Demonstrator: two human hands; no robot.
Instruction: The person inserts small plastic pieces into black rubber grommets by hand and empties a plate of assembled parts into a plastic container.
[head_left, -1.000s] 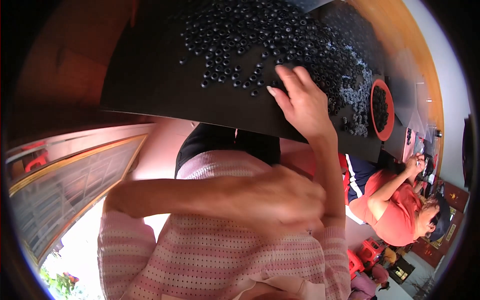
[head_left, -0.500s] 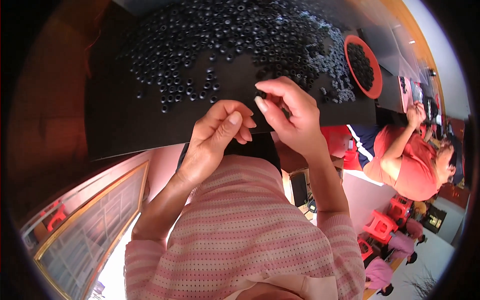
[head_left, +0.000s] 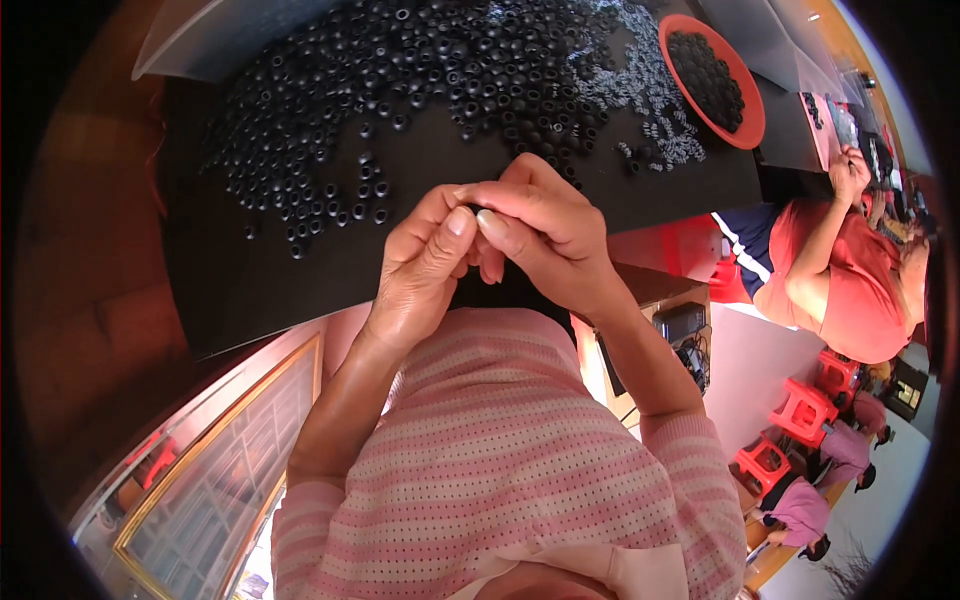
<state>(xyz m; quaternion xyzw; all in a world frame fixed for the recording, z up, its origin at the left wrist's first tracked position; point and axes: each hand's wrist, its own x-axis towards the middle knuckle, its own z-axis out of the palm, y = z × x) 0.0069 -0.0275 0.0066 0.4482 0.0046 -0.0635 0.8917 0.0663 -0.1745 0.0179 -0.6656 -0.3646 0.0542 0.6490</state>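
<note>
Black table [head_left: 300, 270]: its near edge runs slantwise from lower left to the right, just beyond our hands. A bare strip of dark surface lies along that edge on the left, and we note it as the open room at hand; the far half is crowded.

Black rings [head_left: 420, 70]: too many to count. We see one dense heap across the far middle of the table, thinning into scattered singles toward the near left, the closest lying just beyond our knuckles.

Small grey pieces [head_left: 650, 110]: a second, lighter scatter to the right of the black heap, also beyond counting.

Orange dish [head_left: 745, 110]: one, at the far right of the table, filled with dark pieces.

Small black ring [head_left: 478, 211]: one, only a sliver showing, pinched between our two thumbs above the near edge of the table.

Left hand [head_left: 425, 265]: fingers curled in, thumb pressed forward against the small ring and against the other hand.

Right hand [head_left: 545, 230]: fingers bent closed over the same ring, thumb tip meeting the left thumb.

Pink striped sleeves [head_left: 500, 450]: two, ours, filling the lower middle.

Co-worker in a red shirt [head_left: 850, 280]: one, seated at the right end of the table, well apart from us.

Red stools [head_left: 790, 420]: at least two, on the floor below right.
</note>
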